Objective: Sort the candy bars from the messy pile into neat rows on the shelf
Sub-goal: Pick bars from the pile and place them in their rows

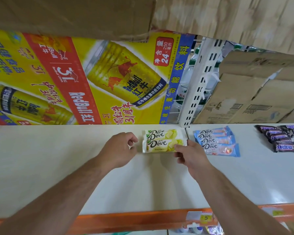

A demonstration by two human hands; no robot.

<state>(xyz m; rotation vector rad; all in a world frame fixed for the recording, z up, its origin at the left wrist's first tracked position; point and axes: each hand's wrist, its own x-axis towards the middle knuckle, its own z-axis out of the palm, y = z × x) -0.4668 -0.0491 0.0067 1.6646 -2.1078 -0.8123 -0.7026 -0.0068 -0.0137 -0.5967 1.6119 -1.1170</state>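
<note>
Now we're squaring the front yellow Dove bar (161, 145) on the shelf (75, 167), against the back bar (161, 134). R hand (192, 155) pinches its right end; L hand (120, 146) curled by the left end, grip unclear. Next: nudge flush w/ the row, let go.

Two yellow Dove bars (163, 145). Four blue-and-pink Dove bars (217, 141). Snickers bars (285, 147) overlap in a cluster: at least five, exact count unclear. Two hands, left hand (120, 148) and right hand (192, 155). One Red Bull carton (85, 78), printed with two cans.
</note>
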